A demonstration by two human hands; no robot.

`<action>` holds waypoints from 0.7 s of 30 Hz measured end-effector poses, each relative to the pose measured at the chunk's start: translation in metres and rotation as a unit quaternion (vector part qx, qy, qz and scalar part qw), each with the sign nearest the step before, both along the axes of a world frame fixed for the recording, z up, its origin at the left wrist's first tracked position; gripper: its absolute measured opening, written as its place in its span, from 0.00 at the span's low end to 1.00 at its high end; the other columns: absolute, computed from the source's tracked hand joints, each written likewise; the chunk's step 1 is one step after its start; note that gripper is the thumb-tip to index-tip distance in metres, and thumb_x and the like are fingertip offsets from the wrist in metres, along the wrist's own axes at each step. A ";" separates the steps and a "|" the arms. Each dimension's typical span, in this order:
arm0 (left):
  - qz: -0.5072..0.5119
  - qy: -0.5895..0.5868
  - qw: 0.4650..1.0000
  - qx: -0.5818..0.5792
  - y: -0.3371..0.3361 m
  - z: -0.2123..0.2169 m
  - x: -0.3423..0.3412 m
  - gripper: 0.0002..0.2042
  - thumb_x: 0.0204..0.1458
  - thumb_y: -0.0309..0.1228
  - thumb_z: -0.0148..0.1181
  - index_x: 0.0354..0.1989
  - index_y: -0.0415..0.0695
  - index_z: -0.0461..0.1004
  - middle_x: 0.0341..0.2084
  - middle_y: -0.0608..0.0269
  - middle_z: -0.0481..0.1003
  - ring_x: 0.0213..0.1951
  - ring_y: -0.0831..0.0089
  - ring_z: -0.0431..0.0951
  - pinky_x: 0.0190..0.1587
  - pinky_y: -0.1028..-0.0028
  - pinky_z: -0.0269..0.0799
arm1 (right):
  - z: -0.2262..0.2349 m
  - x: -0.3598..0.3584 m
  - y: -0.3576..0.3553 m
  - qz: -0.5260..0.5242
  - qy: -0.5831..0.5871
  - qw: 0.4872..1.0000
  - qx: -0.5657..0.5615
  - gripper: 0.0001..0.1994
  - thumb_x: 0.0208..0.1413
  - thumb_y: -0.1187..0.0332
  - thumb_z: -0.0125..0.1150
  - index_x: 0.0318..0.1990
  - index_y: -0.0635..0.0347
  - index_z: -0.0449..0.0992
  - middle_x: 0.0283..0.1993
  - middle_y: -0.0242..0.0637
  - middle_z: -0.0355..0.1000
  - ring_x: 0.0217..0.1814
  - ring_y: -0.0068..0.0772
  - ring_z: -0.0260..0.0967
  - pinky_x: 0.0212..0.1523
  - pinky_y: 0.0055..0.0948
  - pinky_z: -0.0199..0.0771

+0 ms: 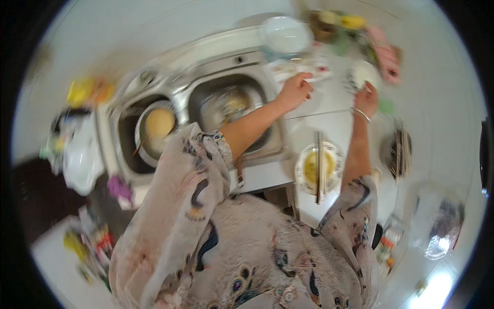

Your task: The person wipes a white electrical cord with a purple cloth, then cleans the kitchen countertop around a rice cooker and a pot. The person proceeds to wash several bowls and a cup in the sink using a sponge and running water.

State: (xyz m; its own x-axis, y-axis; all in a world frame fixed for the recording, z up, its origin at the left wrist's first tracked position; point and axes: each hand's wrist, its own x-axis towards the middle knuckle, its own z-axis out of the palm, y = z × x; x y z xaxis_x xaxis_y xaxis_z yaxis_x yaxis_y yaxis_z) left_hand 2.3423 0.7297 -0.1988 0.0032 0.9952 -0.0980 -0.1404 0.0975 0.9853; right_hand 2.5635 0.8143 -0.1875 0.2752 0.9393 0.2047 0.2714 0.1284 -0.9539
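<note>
At the far right of the counter my right hand (365, 99) grips the near edge of a small white bowl (364, 73) with a dark pattern on its side. My left hand (296, 91) hovers over the counter just right of the sink. Its fingers are loosely bent and apart, with nothing seen in them. Between my forearms a patterned plate (336, 177) holds yellow food (311, 167), and chopsticks (320, 167) lie across it. Motion blurs the bowl and the far end of the counter.
A double steel sink (193, 103) lies to the left; a pot (141, 126) is in its left basin. A large white bowl (286, 35), a pink object (383, 54) and a yellow item (353, 22) stand by the wall. A dark round container (395, 154) sits at the right.
</note>
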 end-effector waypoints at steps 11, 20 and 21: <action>0.366 0.080 0.923 -0.087 -0.258 -0.034 -0.312 0.14 0.51 0.28 0.53 0.46 0.41 0.69 0.27 0.63 0.72 0.25 0.79 0.71 0.26 0.80 0.68 | 0.003 -0.334 -0.213 0.544 -0.183 0.816 -0.064 0.11 0.52 0.64 0.57 0.43 0.53 0.74 0.35 0.40 0.72 0.40 0.36 0.71 0.39 0.33 0.71; 0.242 0.343 0.846 -0.329 -0.307 -0.146 -0.417 0.30 0.46 0.45 0.53 0.52 0.32 0.61 0.43 0.35 0.70 0.47 0.45 0.71 0.52 0.59 0.64 | -0.039 -0.385 -0.315 0.472 -0.540 0.689 -0.100 0.30 0.49 0.66 0.57 0.60 0.55 0.56 0.52 0.59 0.57 0.48 0.58 0.65 0.48 0.41 0.69; 0.209 0.329 0.855 -0.343 -0.304 -0.145 -0.420 0.30 0.47 0.44 0.51 0.52 0.31 0.60 0.45 0.34 0.69 0.48 0.45 0.70 0.52 0.60 0.64 | -0.041 -0.386 -0.311 0.465 -0.549 0.686 -0.112 0.28 0.50 0.67 0.56 0.59 0.55 0.57 0.51 0.58 0.59 0.47 0.57 0.65 0.47 0.42 0.69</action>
State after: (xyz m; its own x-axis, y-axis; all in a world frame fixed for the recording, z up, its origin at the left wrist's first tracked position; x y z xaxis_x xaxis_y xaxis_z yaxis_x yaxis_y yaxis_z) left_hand 1.9221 0.4253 -0.3440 -0.6187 0.6033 -0.5033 0.2575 0.7609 0.5956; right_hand 2.1773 0.5030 -0.2282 -0.6689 0.6452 -0.3692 0.7412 0.6166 -0.2653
